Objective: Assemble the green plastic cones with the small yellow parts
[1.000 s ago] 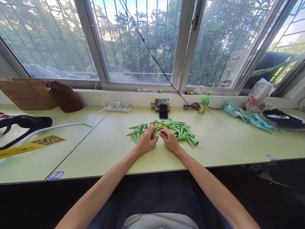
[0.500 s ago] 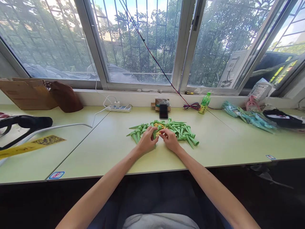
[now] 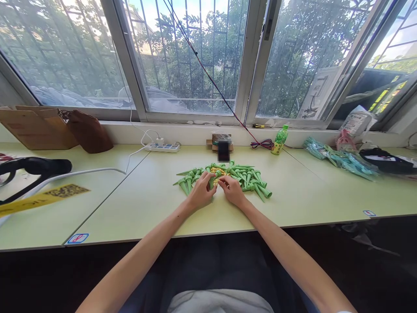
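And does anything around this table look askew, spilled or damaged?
Mainly the red-and-black cable slanting across the window to a coiled bundle; it looks improvised. The green plastic spikes lie jumbled around small yellow pieces, which looks untidy, but I see no clear spill or breakage.

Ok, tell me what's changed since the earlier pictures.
Nothing visibly changed; nothing was taken up or let go. The left hand still holds a green cone, the right hand stays close by, and the loose green cones lie as before.
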Action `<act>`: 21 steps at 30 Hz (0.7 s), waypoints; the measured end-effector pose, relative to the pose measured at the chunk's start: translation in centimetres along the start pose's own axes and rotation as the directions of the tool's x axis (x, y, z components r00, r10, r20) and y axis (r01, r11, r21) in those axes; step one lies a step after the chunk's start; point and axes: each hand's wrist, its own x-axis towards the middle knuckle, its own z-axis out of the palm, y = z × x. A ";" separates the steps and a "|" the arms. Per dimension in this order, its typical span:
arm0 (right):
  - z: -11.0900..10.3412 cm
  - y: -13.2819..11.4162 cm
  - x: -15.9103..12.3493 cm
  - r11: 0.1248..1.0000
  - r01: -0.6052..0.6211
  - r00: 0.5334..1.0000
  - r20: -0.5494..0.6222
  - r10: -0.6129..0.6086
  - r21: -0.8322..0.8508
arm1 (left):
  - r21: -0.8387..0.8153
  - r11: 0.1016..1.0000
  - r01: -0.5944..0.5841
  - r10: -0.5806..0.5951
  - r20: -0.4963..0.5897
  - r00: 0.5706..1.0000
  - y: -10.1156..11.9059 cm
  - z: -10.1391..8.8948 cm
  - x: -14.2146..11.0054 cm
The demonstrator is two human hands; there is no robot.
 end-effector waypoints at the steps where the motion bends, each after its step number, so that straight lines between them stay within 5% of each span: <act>1: 0.0 0.0 0.0 1.000 -0.002 1.000 0.001 0.002 -0.005 | -0.001 1.000 -0.002 0.002 0.003 1.000 0.1 0.0 0.0; 21: -0.1 -0.2 -0.1 1.000 -0.022 1.000 0.018 0.023 -0.021 | -0.025 0.998 -0.066 0.066 0.015 0.998 -0.2 0.1 0.0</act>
